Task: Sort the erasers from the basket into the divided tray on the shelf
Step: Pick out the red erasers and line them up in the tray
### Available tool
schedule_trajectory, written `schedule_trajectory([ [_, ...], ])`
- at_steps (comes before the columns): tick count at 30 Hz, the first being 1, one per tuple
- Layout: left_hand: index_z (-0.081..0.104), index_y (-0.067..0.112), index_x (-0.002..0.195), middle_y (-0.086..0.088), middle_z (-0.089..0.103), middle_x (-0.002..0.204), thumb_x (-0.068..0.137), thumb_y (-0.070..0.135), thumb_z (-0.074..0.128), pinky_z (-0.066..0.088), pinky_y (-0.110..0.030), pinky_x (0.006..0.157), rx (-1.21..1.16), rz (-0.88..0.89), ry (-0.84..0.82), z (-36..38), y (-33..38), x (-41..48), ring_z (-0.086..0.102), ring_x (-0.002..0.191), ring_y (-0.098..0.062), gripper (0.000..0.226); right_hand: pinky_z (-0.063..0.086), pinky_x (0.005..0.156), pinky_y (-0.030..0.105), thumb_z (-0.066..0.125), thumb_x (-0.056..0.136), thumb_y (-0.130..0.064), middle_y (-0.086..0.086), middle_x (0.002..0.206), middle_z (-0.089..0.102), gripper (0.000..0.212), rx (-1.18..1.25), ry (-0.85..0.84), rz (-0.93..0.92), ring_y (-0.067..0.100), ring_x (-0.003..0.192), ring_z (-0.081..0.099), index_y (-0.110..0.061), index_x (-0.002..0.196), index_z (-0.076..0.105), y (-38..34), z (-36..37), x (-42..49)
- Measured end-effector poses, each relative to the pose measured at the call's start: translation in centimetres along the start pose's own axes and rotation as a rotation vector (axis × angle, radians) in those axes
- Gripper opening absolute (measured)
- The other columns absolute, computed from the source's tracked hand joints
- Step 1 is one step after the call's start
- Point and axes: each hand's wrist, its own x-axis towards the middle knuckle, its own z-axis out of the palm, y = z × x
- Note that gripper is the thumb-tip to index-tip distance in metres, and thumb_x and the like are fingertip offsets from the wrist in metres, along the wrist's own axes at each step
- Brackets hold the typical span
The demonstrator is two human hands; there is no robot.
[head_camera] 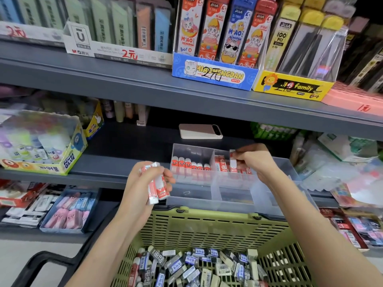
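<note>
A clear divided tray (pixel 232 195) stands on the middle shelf. Its back left compartment holds a row of red-and-white erasers (pixel 189 163); the compartment to its right holds more red erasers (pixel 222 164). My right hand (pixel 251 160) pinches one red-and-white eraser (pixel 232 159) upright over that right compartment. My left hand (pixel 145 181) grips a bundle of several red-and-white erasers (pixel 158 188) left of the tray. Below, an olive-green basket (pixel 207 228) holds a heap of blue, black and white erasers (pixel 196 266).
A pinkish phone (pixel 200 131) lies on the shelf behind the tray. A Power Glue box (pixel 41 146) stands at the left, packaged goods (pixel 342 162) at the right. Pencil-lead boxes (pixel 215 71) fill the upper shelf. A black basket handle (pixel 41 264) shows at the bottom left.
</note>
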Motion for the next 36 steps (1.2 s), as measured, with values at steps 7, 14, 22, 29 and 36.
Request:
schedule_trajectory([
  [7, 0.053, 0.005, 0.089, -0.029, 0.069, 0.097, 0.071, 0.007, 0.066, 0.058, -0.033, 0.070, -0.168, -0.042, -0.058, 0.7, 0.0, -0.2, 0.069, 0.092, -0.038, 0.022, 0.055, 0.051, 0.023, 0.073, 0.076, -0.001, 0.014, 0.071, 0.067, 0.008, -0.119, 0.020, -0.022, 0.016, 0.054, 0.064, -0.005, 0.074, 0.066, 1.3, 1.1, 0.3],
  [14, 0.052, 0.005, 0.091, -0.027, 0.065, 0.113, 0.071, 0.008, 0.069, 0.056, -0.040, 0.082, -0.333, -0.081, -0.140, 0.6, -0.1, 0.0, 0.063, 0.108, -0.038, 0.027, 0.052, 0.077, 0.030, 0.068, 0.081, -0.013, 0.009, 0.089, 0.072, 0.008, -0.446, 0.126, -0.211, 0.021, 0.082, 0.066, -0.009, 0.084, 0.074, 0.5, 1.3, -1.4],
  [22, 0.052, 0.007, 0.093, -0.019, 0.065, 0.119, 0.081, 0.009, 0.060, 0.057, -0.042, 0.081, -0.381, -0.106, -0.173, 0.4, -0.3, 0.4, 0.062, 0.112, -0.031, 0.015, 0.053, 0.063, 0.028, 0.073, 0.077, -0.034, -0.003, 0.072, 0.070, 0.016, -0.126, -0.398, -0.432, 0.006, 0.064, 0.061, -0.018, 0.076, 0.071, -2.3, 7.2, -12.3],
  [29, 0.065, 0.011, 0.078, -0.018, 0.065, 0.120, 0.076, 0.014, 0.068, 0.057, -0.038, 0.075, -0.235, -0.086, -0.287, 0.3, 0.0, -0.2, 0.064, 0.109, -0.033, 0.004, 0.047, 0.060, 0.019, 0.072, 0.079, -0.016, -0.011, 0.066, 0.061, 0.007, -0.044, -0.417, -0.442, -0.001, 0.058, 0.051, -0.020, 0.078, 0.067, -3.0, 8.2, -12.4],
  [36, 0.065, 0.014, 0.074, -0.014, 0.072, 0.089, 0.077, 0.029, 0.069, 0.058, -0.031, 0.068, -0.217, -0.080, -0.155, 0.3, -0.3, 0.2, 0.071, 0.086, -0.023, 0.015, 0.038, 0.044, 0.022, 0.069, 0.077, -0.016, -0.005, 0.045, 0.059, 0.022, 0.030, 0.059, -0.266, 0.007, 0.040, 0.047, -0.016, 0.056, 0.067, -2.1, 1.0, -6.7],
])
